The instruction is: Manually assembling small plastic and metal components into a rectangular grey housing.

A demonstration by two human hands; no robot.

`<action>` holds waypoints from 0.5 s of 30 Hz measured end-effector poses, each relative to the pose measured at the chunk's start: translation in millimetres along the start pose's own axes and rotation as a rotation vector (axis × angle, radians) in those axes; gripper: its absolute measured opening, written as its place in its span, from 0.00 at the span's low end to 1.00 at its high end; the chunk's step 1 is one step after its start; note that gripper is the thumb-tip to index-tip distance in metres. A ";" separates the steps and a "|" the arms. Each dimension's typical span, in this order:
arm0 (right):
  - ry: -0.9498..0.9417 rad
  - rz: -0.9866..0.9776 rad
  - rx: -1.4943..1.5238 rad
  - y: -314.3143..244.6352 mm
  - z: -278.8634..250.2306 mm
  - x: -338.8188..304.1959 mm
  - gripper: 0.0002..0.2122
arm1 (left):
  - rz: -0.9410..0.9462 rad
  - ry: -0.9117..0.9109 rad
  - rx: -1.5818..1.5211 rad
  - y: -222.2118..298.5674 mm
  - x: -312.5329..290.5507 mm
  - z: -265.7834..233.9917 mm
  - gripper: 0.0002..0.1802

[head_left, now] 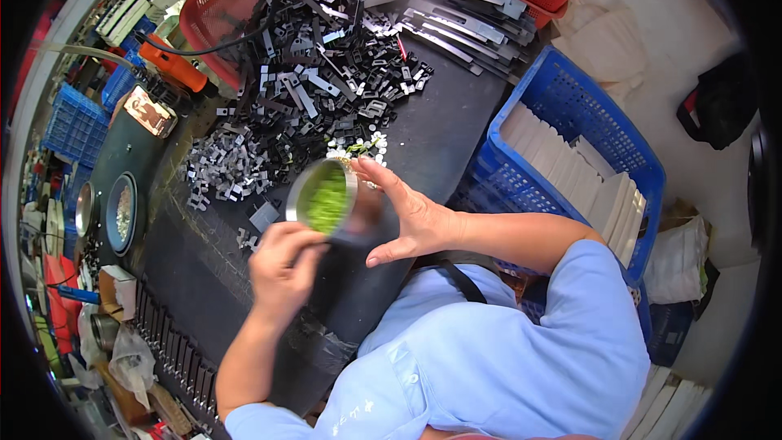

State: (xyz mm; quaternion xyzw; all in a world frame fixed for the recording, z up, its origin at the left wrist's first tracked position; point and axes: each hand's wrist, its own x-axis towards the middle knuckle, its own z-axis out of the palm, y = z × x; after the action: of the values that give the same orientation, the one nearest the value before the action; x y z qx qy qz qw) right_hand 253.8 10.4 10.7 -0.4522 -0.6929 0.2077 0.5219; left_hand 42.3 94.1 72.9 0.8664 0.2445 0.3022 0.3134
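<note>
Where the metal bowl [353, 195] is: between two hands over the dark tabletop [195, 236], blurred, bright green pieces [327, 202] showing in its mouth.
Left hand [283, 267]: thumb and fingers meet at the rim, a grip that appears closed on the metal bowl.
Right hand [423, 224]: spread beside the metal bowl, thumb well apart from the fingers, the grip not closed; whether a fingertip touches the wall cannot be told.
Beyond the rim: white and green bits [376, 142] lie near a heap of black metal parts [326, 57].
Green pieces: likely safest with the mouth kept facing up and any tilt slow.
Bowl wall: a right palm cupped against it would steady the left pinch; a spill into the heap could prove tedious to sort.
</note>
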 end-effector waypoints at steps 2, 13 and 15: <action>-0.013 0.093 0.046 2.2 -19.4 -4.1 0.54 | 0.038 -0.026 -0.061 13.3 7.8 30.3 0.08; -0.257 0.315 -0.772 25.4 -154.9 0.6 0.51 | 0.530 -0.177 0.612 -57.2 131.1 127.1 0.23; -0.275 0.243 -0.722 34.6 -154.1 8.2 0.51 | 0.409 -0.414 0.791 -64.5 142.5 138.5 0.27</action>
State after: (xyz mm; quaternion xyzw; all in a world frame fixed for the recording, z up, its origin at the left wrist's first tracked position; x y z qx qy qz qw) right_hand 408.1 6.4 45.6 -0.6529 -0.7262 0.0696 0.2037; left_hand 220.4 170.9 -4.9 0.9912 0.0979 0.0630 -0.0632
